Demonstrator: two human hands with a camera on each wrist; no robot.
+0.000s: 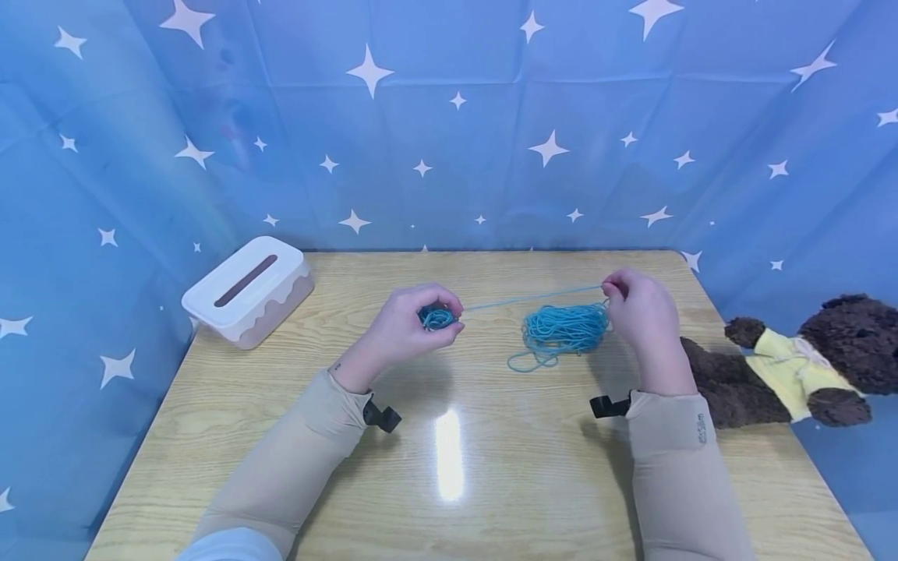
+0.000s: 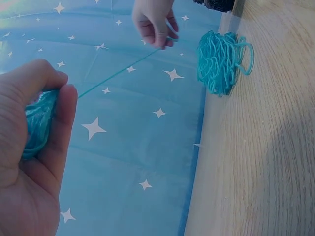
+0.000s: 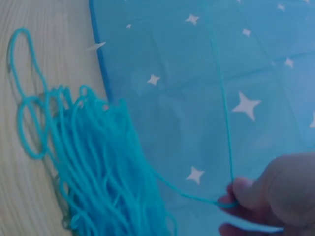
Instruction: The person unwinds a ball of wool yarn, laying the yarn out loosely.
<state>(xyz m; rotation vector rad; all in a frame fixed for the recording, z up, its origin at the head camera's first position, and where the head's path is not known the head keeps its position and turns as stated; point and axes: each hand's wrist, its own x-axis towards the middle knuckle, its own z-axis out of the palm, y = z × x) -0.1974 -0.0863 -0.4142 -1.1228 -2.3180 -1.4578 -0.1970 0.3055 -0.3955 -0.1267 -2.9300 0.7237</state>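
Note:
A small wound bundle of teal yarn (image 1: pixel 438 318) sits in my left hand (image 1: pixel 415 318), whose fingers and thumb curl round it. From it a single strand (image 1: pixel 533 298) stretches rightward to my right hand (image 1: pixel 641 305), which pinches the yarn between thumb and fingers. A larger loose skein of the same yarn (image 1: pixel 565 329) lies on the table between the hands, nearer the right one. In the right wrist view, the strand bends at the pinching fingertips (image 3: pixel 241 191) and runs on to the skein (image 3: pixel 108 167). Part of the bundle is hidden by the left fingers.
A white lidded box with a slot (image 1: pixel 259 300) stands at the table's back left. On the right edge lies a brown teddy bear in a yellow top (image 1: pixel 789 374). The wooden table (image 1: pixel 519 467) meets a blue star-patterned curtain (image 1: pixel 477 109) behind.

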